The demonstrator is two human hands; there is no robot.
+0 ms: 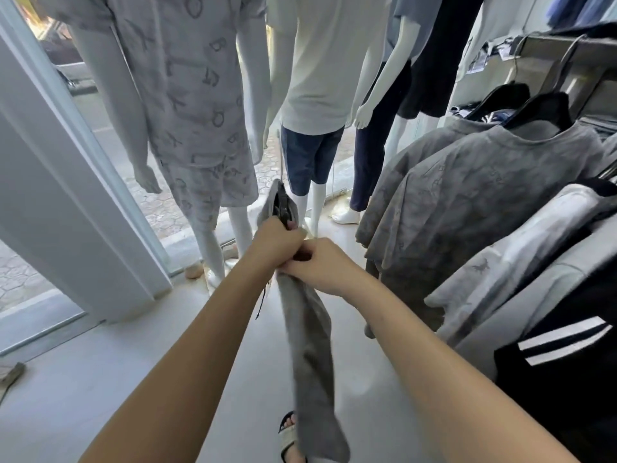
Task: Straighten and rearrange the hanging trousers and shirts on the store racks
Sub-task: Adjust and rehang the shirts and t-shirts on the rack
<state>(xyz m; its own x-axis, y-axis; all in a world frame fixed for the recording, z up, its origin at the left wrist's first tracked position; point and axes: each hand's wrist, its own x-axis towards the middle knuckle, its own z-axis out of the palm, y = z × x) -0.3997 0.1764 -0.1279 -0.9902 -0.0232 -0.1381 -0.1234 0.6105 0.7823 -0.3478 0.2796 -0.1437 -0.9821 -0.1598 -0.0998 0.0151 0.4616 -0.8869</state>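
Grey fabric trousers (310,355) hanging below left hand (273,242) and right hand (320,265), both gripping the waistband together.

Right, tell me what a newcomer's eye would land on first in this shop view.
First, dead centre, the left hand and right hand meet in a grip on grey trousers that hang down toward the sandalled foot. Behind them, three white mannequins stand by the glass front, the nearest in a letter-print set. At right, grey shirts hang crowded on a rack.
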